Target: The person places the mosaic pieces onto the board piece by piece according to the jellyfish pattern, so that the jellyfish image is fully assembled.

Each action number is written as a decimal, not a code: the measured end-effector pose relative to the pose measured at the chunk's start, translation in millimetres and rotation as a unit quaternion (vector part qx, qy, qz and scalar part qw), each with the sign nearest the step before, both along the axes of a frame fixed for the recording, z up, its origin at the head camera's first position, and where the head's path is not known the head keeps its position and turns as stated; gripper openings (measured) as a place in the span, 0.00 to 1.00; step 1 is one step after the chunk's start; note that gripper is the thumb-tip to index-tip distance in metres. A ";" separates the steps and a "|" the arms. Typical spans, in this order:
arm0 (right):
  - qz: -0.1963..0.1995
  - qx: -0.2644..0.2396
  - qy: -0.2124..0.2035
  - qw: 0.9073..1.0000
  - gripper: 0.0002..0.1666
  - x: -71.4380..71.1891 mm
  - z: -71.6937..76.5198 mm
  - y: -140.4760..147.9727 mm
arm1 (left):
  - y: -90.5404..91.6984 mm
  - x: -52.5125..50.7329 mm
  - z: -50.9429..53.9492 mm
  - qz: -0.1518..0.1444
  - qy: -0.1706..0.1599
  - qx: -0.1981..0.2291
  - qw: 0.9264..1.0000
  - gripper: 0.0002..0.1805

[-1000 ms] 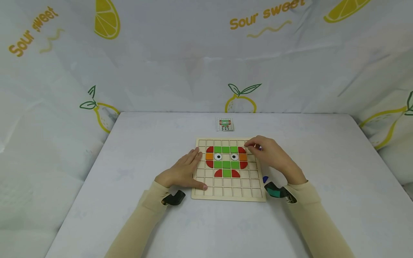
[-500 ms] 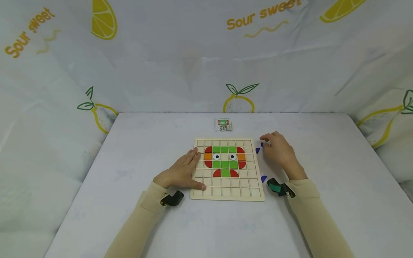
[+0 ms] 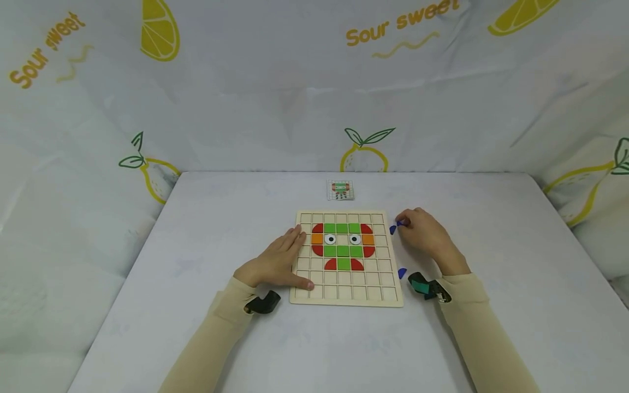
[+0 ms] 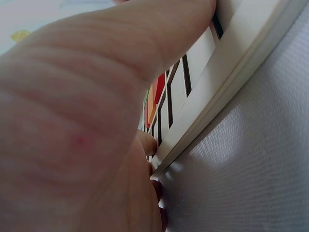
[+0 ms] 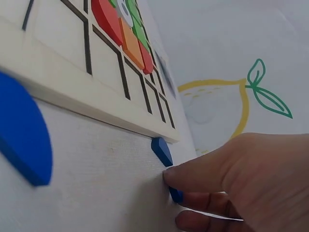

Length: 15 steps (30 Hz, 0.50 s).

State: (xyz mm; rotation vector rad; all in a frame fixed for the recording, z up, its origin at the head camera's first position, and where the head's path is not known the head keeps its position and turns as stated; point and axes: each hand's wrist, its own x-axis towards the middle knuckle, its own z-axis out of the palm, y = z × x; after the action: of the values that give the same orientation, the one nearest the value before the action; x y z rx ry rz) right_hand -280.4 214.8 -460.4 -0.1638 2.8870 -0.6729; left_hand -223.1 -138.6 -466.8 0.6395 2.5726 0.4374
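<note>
A wooden grid board (image 3: 345,293) lies on the table, with red, green and orange pieces and two eye pieces (image 3: 330,239) set in its cells as a face. My left hand (image 3: 275,262) rests on the board's left edge, thumb and fingers spread. Just beyond the board's right edge, my right hand (image 3: 426,236) pinches a small blue quarter-round piece (image 5: 176,195) at the tabletop, partly hidden by the thumb. Another blue piece (image 5: 162,151) lies beside those fingertips, against the board. A third blue piece (image 3: 402,273) sits nearer the right wrist.
A small pattern card (image 3: 340,190) printed with a similar figure lies behind the board. The table (image 3: 245,207) has a white cover, and a white cloth (image 3: 255,109) with lemon prints hangs behind it.
My right hand has drawn away from the board's upper right to the blue pieces beside it, and its fingers have closed on one. My left hand stays on the board.
</note>
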 end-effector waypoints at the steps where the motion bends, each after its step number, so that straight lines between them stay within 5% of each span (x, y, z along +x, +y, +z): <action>1: 0.003 -0.004 -0.004 1.000 0.19 0.2 0.5 0.1 | 0.0 0.2 0.3 0.000 -0.001 0.000 1.000 0.68; 15: 0.016 0.016 -0.044 0.999 0.17 5.4 11.6 2.4 | 0.6 0.4 0.3 0.003 0.000 0.004 1.000 0.68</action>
State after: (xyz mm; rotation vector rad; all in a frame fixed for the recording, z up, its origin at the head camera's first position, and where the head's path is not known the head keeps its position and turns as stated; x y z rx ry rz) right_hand -275.0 217.3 -448.7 -0.1718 2.8033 -0.6130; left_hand -222.6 -138.0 -466.5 0.6339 2.5752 0.4490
